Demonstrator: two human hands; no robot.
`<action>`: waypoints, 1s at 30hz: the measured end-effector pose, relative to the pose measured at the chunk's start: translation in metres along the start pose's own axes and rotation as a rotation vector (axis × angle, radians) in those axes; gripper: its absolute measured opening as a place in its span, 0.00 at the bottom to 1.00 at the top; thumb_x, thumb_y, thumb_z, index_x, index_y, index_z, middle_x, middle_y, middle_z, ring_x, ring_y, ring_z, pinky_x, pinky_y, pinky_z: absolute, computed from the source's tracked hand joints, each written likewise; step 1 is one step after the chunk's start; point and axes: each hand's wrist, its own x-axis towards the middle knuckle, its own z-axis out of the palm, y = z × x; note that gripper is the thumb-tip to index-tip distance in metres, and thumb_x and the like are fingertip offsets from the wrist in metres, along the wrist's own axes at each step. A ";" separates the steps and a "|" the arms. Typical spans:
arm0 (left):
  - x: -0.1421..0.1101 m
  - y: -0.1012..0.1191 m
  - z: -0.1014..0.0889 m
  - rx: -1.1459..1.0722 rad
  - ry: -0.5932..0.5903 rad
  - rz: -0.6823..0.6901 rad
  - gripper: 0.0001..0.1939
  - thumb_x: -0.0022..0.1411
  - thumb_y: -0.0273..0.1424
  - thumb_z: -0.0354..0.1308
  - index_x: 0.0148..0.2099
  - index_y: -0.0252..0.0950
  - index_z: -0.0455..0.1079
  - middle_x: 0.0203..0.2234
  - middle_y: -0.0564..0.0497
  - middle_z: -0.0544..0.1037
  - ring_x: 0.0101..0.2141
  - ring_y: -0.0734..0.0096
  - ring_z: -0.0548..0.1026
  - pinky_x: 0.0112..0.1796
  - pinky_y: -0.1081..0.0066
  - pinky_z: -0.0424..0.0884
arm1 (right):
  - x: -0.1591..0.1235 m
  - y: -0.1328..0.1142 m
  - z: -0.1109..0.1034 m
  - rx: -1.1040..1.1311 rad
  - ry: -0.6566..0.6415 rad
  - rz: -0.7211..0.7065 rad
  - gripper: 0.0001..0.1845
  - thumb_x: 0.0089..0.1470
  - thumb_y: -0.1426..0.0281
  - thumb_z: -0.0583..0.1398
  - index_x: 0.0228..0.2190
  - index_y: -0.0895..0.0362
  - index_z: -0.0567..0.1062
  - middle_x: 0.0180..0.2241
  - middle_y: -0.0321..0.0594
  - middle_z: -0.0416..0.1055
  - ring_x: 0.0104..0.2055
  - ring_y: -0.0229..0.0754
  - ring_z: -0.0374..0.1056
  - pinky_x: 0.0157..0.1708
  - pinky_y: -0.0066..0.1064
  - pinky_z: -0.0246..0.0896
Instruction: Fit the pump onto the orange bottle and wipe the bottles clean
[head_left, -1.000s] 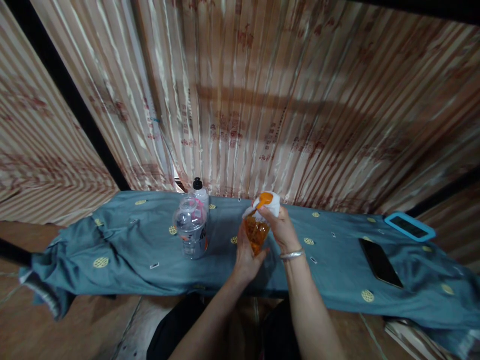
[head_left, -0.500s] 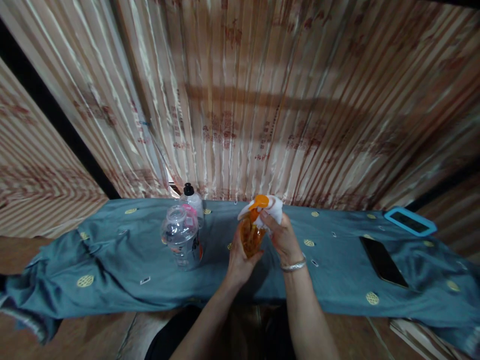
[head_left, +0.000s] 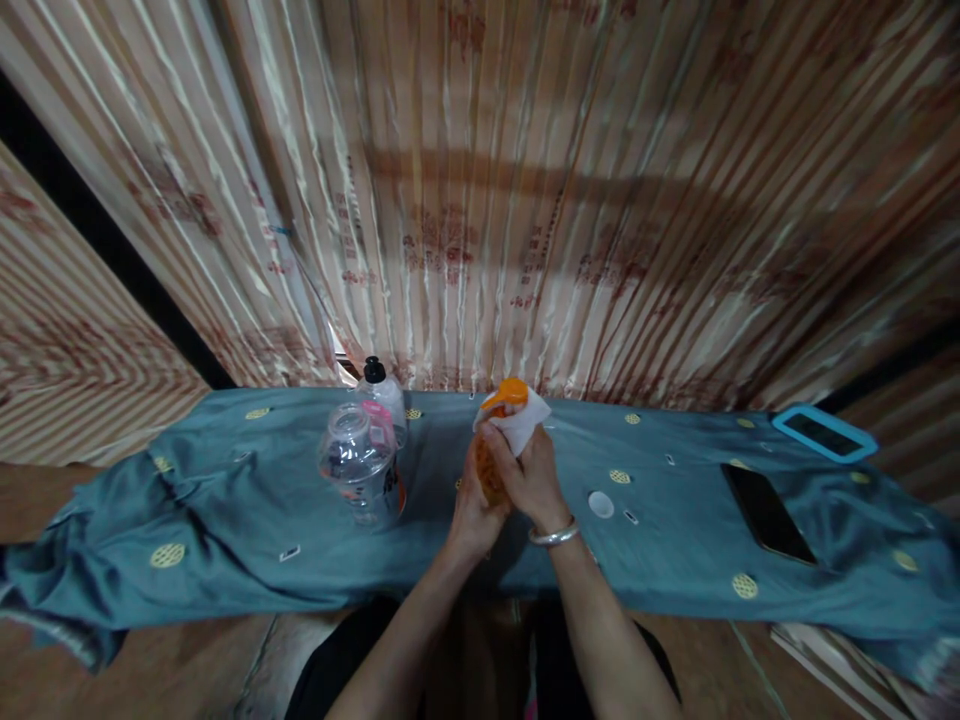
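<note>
An amber pump bottle (head_left: 489, 475) with an orange pump head (head_left: 512, 391) stands at the middle of the cloth-covered table. My left hand (head_left: 474, 515) is wrapped round its lower left side. A white wipe or tissue (head_left: 521, 420) lies against the bottle's neck, just under the pump head. My right hand (head_left: 531, 478), with a silver bracelet at the wrist, is closed on this wipe and presses it to the bottle's upper right side. Between them the two hands cover much of the bottle.
Left of my hands stand a clear plastic cup with a domed lid (head_left: 358, 470) and a black-capped bottle (head_left: 382, 395) behind it. A small white disc (head_left: 601, 504), a black phone (head_left: 766, 512) and a blue-framed device (head_left: 823, 434) lie to the right. Striped curtains (head_left: 465, 200) hang behind.
My right hand has moved left and down on the bottle with the wipe, drawing closer to my left hand. The white disc now shows beside my right wrist, where my arm was before.
</note>
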 end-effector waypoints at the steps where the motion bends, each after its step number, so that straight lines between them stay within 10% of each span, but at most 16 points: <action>1: -0.001 -0.002 0.001 0.013 0.003 0.001 0.45 0.52 0.30 0.62 0.68 0.38 0.47 0.65 0.38 0.61 0.64 0.51 0.61 0.63 0.51 0.60 | -0.003 0.002 0.001 -0.026 0.015 -0.018 0.15 0.58 0.57 0.57 0.37 0.54 0.76 0.41 0.47 0.75 0.51 0.53 0.67 0.56 0.49 0.56; 15: 0.001 -0.011 -0.004 0.086 0.107 0.058 0.37 0.63 0.36 0.56 0.69 0.36 0.45 0.63 0.34 0.62 0.62 0.51 0.64 0.62 0.48 0.62 | -0.045 0.041 0.018 -0.027 -0.121 -0.023 0.26 0.62 0.51 0.53 0.51 0.57 0.72 0.50 0.49 0.73 0.55 0.50 0.69 0.57 0.53 0.58; 22: -0.023 -0.031 0.006 0.268 -0.041 0.191 0.52 0.58 0.35 0.61 0.72 0.36 0.31 0.71 0.33 0.40 0.70 0.45 0.42 0.66 0.42 0.50 | -0.018 0.001 -0.002 -0.033 0.032 0.121 0.18 0.55 0.54 0.62 0.37 0.56 0.76 0.35 0.44 0.78 0.38 0.49 0.74 0.40 0.40 0.68; 30: -0.017 -0.022 -0.010 0.067 -0.048 0.051 0.41 0.60 0.33 0.58 0.71 0.38 0.44 0.68 0.38 0.54 0.68 0.51 0.52 0.66 0.46 0.50 | -0.008 0.021 -0.004 0.026 0.169 0.162 0.19 0.51 0.57 0.67 0.36 0.58 0.73 0.32 0.37 0.75 0.30 0.39 0.72 0.33 0.34 0.68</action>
